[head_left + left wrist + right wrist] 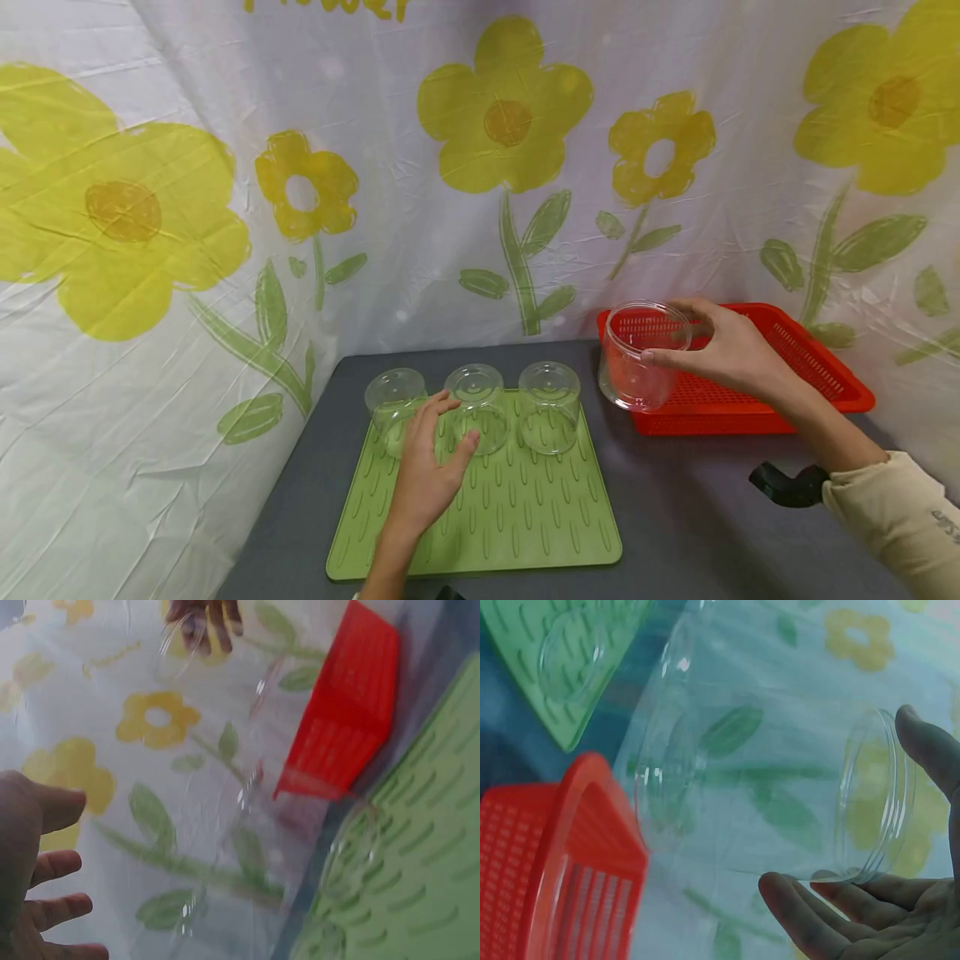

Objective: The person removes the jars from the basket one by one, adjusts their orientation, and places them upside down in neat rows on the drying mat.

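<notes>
My right hand (723,346) grips a clear plastic jar (637,375) by its rim, with the thumb on one side and fingers on the other. In the right wrist view the held jar (780,787) has a ridged rim beside the fingers. My left hand (430,477) holds nothing, its fingers spread and relaxed. Behind it, on a green mat (517,529), stand a left clear jar (392,396), a middle clear jar (483,408) and a right clear jar (550,408) in a row. The left hand partly covers the left jar; touching or apart, I cannot tell.
A red perforated basket (712,422) sits on the dark grey table (712,508) at the back right, partly behind the held jar. A white cloth (405,275) printed with yellow flowers hangs behind the table. A black strap-like piece (787,485) shows by the right sleeve (892,517).
</notes>
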A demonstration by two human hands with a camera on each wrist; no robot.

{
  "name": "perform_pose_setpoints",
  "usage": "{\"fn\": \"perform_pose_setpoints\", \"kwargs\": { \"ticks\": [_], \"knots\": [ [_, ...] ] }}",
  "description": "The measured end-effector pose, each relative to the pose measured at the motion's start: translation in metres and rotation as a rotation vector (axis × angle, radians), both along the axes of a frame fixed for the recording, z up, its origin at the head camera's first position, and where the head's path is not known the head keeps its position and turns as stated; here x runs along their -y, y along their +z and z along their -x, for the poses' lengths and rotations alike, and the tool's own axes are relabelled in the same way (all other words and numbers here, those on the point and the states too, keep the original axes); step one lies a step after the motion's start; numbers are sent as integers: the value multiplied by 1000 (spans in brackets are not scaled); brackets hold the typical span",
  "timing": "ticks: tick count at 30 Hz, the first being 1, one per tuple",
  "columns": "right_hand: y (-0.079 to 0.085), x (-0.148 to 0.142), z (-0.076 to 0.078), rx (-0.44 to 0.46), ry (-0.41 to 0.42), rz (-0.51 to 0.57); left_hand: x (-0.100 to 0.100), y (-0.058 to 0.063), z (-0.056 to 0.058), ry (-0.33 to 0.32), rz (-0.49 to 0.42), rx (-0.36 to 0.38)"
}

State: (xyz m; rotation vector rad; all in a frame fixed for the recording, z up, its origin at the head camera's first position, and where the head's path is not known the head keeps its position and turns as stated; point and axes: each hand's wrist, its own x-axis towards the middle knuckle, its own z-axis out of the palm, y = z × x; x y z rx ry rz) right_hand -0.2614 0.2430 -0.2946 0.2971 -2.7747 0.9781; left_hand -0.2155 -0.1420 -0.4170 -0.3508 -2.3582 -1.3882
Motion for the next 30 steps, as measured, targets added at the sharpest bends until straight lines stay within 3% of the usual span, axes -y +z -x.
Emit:
{"fn": "perform_pose_setpoints", "kwargs": {
  "ticks": [8,16,21,30],
  "knots": [
    [3,19,-15,-9,95,9,-36,14,2,-134,-36,12],
    [-8,45,-24,-18,221,48,-70,26,6,-263,-70,104],
    [-19,60,-26,6,278,82,-82,25,10,-329,-74,107],
    [-33,73,-26,10,344,110,-86,16,10,-352,-137,90]
  ]
}}
